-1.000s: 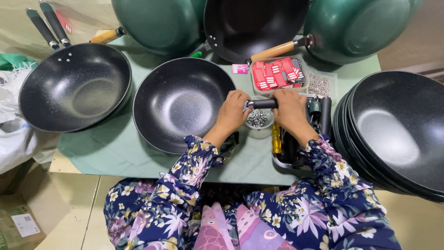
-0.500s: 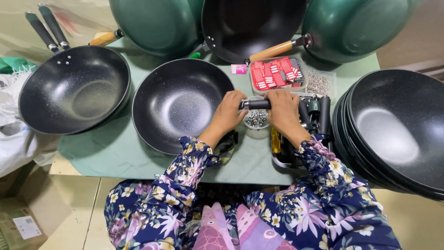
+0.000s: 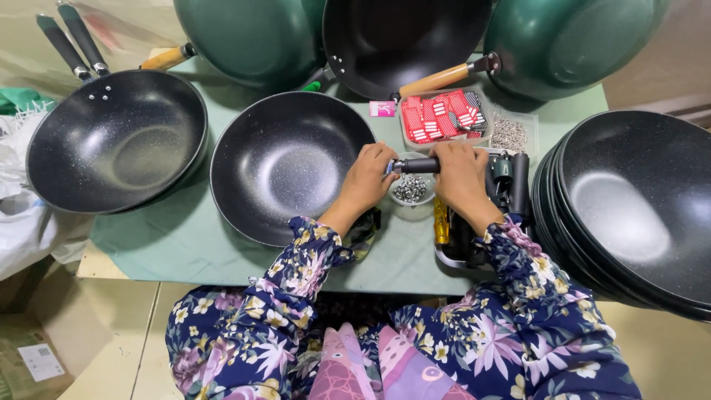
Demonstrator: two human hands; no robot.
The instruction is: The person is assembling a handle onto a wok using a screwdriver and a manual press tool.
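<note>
Your right hand (image 3: 461, 178) gripped the black handle (image 3: 419, 166) — long axis level, pointing left at the wok (image 3: 290, 164) rim — while your left hand (image 3: 368, 176) pinched its metal tip, just above the small bowl of screws (image 3: 412, 191).

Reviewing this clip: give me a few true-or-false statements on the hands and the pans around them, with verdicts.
1. Both hands hold a black handle against the rim of the middle pan. True.
2. A small bowl of screws sits below the handle. True.
3. The left hand rests inside the pan at far left. False: it is at the middle pan's rim.
4. The right hand holds a wooden handle. False: it grips the black one.
5. Black pans are stacked at right. True.
</note>
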